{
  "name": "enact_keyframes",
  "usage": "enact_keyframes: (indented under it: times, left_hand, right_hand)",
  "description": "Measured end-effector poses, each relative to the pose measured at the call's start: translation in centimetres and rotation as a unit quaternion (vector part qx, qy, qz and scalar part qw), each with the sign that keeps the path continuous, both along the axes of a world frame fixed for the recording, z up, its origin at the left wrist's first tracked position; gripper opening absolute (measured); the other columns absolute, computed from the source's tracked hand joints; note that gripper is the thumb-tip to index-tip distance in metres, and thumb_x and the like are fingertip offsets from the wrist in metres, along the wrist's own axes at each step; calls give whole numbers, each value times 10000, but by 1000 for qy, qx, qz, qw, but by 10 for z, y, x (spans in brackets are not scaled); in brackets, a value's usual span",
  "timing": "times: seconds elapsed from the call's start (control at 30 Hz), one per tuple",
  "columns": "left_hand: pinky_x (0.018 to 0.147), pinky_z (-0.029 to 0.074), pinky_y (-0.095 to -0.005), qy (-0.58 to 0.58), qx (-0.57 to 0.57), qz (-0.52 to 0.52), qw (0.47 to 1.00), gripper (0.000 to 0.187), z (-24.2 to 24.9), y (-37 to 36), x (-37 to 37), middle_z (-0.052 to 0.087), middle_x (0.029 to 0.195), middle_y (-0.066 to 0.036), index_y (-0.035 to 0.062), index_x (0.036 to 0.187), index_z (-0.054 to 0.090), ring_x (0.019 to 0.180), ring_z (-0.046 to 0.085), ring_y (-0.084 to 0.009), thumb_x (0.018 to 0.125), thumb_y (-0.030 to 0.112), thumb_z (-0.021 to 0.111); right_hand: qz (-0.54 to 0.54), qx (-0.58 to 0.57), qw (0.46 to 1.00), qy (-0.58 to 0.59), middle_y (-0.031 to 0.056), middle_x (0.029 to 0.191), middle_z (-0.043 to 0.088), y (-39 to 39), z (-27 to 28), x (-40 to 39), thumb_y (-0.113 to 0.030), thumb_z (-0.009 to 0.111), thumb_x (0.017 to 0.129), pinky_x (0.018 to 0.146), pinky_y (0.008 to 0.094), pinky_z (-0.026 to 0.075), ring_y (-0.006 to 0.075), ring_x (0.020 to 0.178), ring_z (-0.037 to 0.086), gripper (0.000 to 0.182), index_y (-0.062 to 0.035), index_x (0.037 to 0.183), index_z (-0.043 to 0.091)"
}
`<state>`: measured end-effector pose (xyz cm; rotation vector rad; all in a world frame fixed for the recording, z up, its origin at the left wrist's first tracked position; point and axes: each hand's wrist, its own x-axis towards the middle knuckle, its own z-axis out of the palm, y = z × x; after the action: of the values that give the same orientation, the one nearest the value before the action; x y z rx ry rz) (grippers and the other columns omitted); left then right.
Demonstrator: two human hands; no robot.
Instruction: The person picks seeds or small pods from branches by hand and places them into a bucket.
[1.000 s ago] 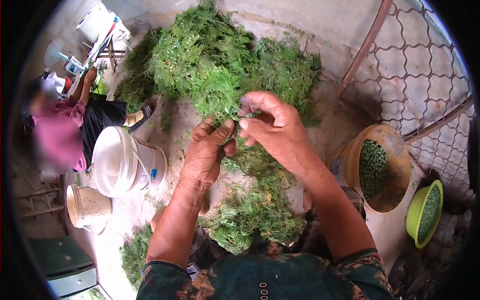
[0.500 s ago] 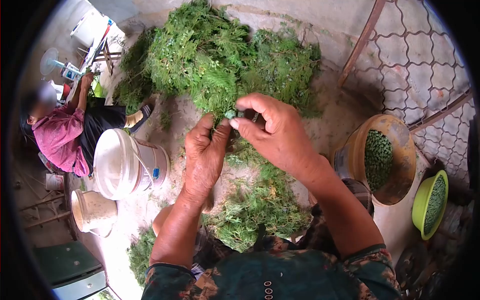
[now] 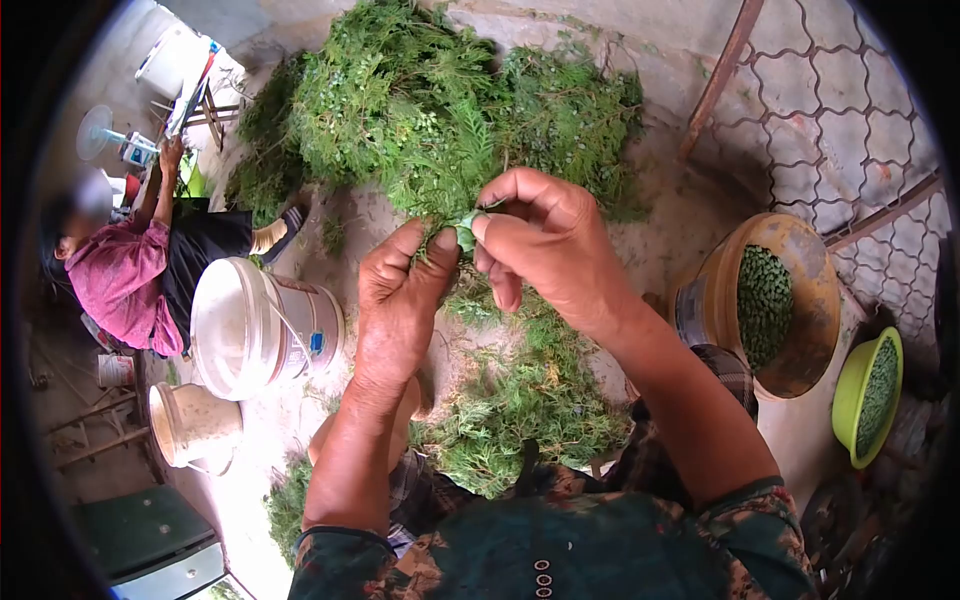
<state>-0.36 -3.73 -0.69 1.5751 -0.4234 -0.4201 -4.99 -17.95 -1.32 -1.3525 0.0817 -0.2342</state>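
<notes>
My left hand is closed, thumb against forefinger, on a leafy conifer sprig. At the sprig's end a few pale green cones sit between my two hands. My right hand pinches these cones with thumb and forefinger, its other fingers curled below. Both hands meet in mid-air in front of a large heap of cut conifer branches. More loose green sprigs lie on the floor beneath my forearms.
At right stand a tan bucket partly filled with green cones and a lime-green basin of them. Left are a lidded white bucket and a smaller bucket. A seated person works beyond; metal lattice leans upper right.
My right hand has rolled slightly, its lower fingers now showing under the cones. The left hand has shifted a little left and down, and more of the sprig shows.
</notes>
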Motion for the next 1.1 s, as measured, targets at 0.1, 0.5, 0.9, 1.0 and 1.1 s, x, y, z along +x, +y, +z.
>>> enact_keyframes:
  times: [0.1,0.5,0.9,1.0,1.1]
  left_hand:
    - [536,366,-175,45,-34,12,998,116,3,2,0,504,686,65,51,896,605,624,424,-2,892,146,539]
    - [506,373,-187,151,-6,117,982,139,-6,7,2,519,741,58,136,832,542,624,445,-33,809,216,653]
    - [457,270,-161,-72,34,31,996,101,-12,-1,1,487,623,86,75,871,621,515,350,14,869,155,559]
    - [427,258,-164,60,9,53,997,50,-9,-3,-1,478,636,73,90,854,588,493,342,0,860,131,560]
    - [395,242,-160,178,-76,102,976,51,-10,-2,5,466,657,61,107,842,532,474,339,-19,850,131,576]
  right_hand:
    - [66,220,973,26,108,641,558,-2,-4,0,-55,524,789,349,283,432,150,393,512,144,33,891,474]
    - [68,303,950,-3,38,745,513,-9,-4,0,-217,521,874,347,188,310,24,458,382,190,-83,1007,541]
    - [-111,-336,920,-168,101,647,552,6,-21,6,-89,580,815,475,251,415,97,538,502,146,14,912,544]
    - [-176,-250,931,-198,57,618,526,12,-24,11,-74,559,809,444,237,398,94,512,485,90,-10,852,513]
    - [-72,120,990,-16,17,672,505,-5,2,1,-107,503,843,366,188,296,39,430,364,67,-50,878,512]
